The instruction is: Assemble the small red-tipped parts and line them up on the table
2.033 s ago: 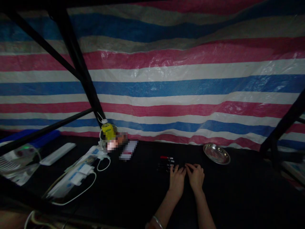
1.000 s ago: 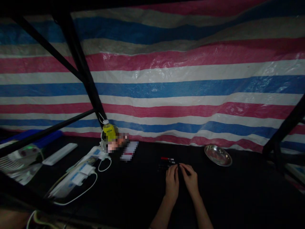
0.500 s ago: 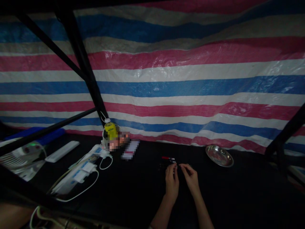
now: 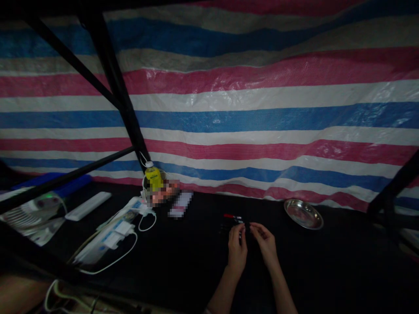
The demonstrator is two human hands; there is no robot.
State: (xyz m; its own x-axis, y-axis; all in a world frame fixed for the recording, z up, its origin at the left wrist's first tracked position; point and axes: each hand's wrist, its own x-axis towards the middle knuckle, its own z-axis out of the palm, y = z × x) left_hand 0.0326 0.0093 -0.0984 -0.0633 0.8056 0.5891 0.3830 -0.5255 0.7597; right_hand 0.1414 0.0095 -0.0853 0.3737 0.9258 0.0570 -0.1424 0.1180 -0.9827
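Observation:
My left hand (image 4: 237,246) and my right hand (image 4: 265,243) are close together over a black table (image 4: 196,261), fingertips meeting around a small dark object, perhaps a marker, too dim to name. Both hands have their fingers curled in a pinch. Just beyond the fingertips lie several markers (image 4: 231,220), one with a red cap, the others dark.
A shallow steel dish (image 4: 303,213) sits to the right. At the left are a yellow bottle (image 4: 153,178), white power strips with cables (image 4: 111,235) and a white bar (image 4: 87,206). A striped tarp (image 4: 229,122) hangs behind, and black frame bars cross at the left.
My hands went from lying flat on the table by the markers to pinching together around something small. The view drifted slightly left.

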